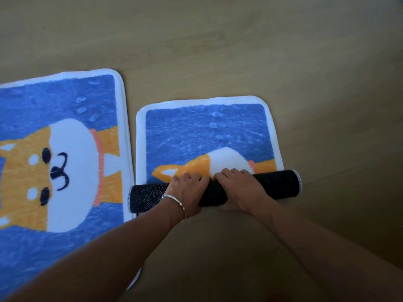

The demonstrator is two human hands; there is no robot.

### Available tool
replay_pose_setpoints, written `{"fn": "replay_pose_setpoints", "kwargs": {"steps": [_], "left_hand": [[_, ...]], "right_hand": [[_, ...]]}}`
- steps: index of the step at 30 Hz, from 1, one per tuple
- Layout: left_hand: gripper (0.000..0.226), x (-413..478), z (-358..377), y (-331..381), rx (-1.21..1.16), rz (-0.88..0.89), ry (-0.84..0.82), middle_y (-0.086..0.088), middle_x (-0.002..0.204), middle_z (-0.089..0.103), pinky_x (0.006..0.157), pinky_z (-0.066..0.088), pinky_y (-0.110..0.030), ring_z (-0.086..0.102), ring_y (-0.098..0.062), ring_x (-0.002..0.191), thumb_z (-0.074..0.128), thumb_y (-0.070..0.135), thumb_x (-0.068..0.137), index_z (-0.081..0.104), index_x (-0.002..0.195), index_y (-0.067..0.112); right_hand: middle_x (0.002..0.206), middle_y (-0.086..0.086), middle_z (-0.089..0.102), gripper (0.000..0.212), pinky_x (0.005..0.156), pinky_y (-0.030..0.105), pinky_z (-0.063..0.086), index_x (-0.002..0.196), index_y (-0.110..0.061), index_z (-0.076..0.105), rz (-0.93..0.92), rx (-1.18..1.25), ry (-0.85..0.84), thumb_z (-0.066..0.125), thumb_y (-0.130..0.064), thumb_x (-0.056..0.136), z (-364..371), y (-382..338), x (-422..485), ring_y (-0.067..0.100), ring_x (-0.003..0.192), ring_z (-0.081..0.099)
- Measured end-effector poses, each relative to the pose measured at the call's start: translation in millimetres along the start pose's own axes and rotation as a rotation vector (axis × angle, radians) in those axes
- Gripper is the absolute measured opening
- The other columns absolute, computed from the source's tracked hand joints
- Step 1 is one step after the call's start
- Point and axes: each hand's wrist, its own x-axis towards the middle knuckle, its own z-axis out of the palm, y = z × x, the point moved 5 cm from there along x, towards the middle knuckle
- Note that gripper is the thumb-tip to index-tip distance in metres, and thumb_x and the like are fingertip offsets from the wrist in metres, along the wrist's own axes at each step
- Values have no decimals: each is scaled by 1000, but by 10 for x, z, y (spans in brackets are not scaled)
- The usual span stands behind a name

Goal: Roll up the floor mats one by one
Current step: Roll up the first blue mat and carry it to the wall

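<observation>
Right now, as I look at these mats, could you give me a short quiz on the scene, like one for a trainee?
1. True or false: the mat on the left is already rolled up.
2. What do the left hand and the right hand grip?
A) the dark roll of the mat on the right
B) a corner of the mat on the left
C) nothing at all
3. Fill in: the bracelet sits on the ____ wrist.

Key: 1 false, it lies flat; 2 A; 3 left.
</observation>
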Motion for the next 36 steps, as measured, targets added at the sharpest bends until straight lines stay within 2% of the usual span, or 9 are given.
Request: {"fn": "replay_pose_setpoints", "kwargs": {"steps": [4, 7, 10, 15, 21, 26, 28, 31, 36], "left_hand": [[57, 87, -43, -20, -149, -6, -165, 0, 114, 54, 73, 39, -33, 55, -23, 104, 70, 41, 73, 43, 118, 21], [73, -55, -75, 13, 16, 6, 42, -2, 122, 43, 83, 40, -38, 47, -25, 111, 63, 47, 76, 29, 135, 22], [69, -104, -56, 29, 85, -15, 101, -3, 123, 42, 84, 41, -40, 48, -27, 107, 58, 42, 80, 24, 137, 21], [74, 129, -169, -125, -142, -20, -90, -1, 118, 52, 79, 44, -35, 56, -25, 108, 70, 41, 72, 33, 134, 25], [79, -38, -103, -32, 102, -54, 125, -3, 121, 41, 84, 40, -40, 48, -27, 106, 65, 46, 73, 24, 137, 24], [72, 155, -112, -115, -121, -61, -118, -4, 118, 49, 79, 44, -37, 57, -29, 105, 74, 45, 68, 35, 124, 22], [73, 138, -105, -98, -127, -53, -96, -4, 119, 49, 81, 45, -37, 56, -28, 107, 72, 49, 68, 36, 125, 22], [91, -7, -107, -42, 42, -58, 125, -3, 127, 40, 86, 41, -40, 48, -27, 112, 67, 52, 69, 20, 141, 23], [75, 61, -164, -129, 0, -75, 92, -2, 119, 46, 83, 43, -40, 52, -27, 108, 65, 40, 72, 28, 135, 22]], "right_hand": [[93, 6, 59, 73, 73, 41, 47, 105, -15, 60, 45, -159, 163, 89, -45, 44, 24, -60, -128, 26, 81, 58], [108, 5, 53, 45, 80, 39, 35, 116, -17, 49, 31, -66, 39, 67, -33, 79, -114, -14, 8, 26, 100, 52], [113, 2, 50, 58, 78, 36, 33, 122, -21, 46, 47, 72, -87, 69, -45, 74, -120, 56, 121, 23, 106, 50], [95, 5, 61, 97, 76, 41, 48, 119, -14, 55, 20, -158, 233, 90, -51, 36, -19, -26, -35, 27, 83, 60], [118, 2, 48, 66, 91, 41, 38, 125, -19, 42, 50, 68, -103, 72, -43, 71, -171, 52, 211, 24, 113, 49], [110, 9, 59, 101, 84, 44, 47, 128, -11, 50, 0, -163, 223, 89, -49, 43, -46, 3, 0, 29, 96, 59], [97, 8, 61, 84, 78, 42, 49, 116, -12, 57, 27, -209, 285, 90, -37, 43, -35, -33, -45, 28, 84, 60], [107, 5, 55, 61, 87, 41, 41, 119, -16, 51, 8, -131, 159, 78, -36, 68, -261, -6, 110, 26, 100, 54], [127, 6, 50, 96, 99, 42, 39, 136, -17, 42, -44, -69, 76, 81, -54, 57, -257, 24, 194, 28, 116, 50]]}}
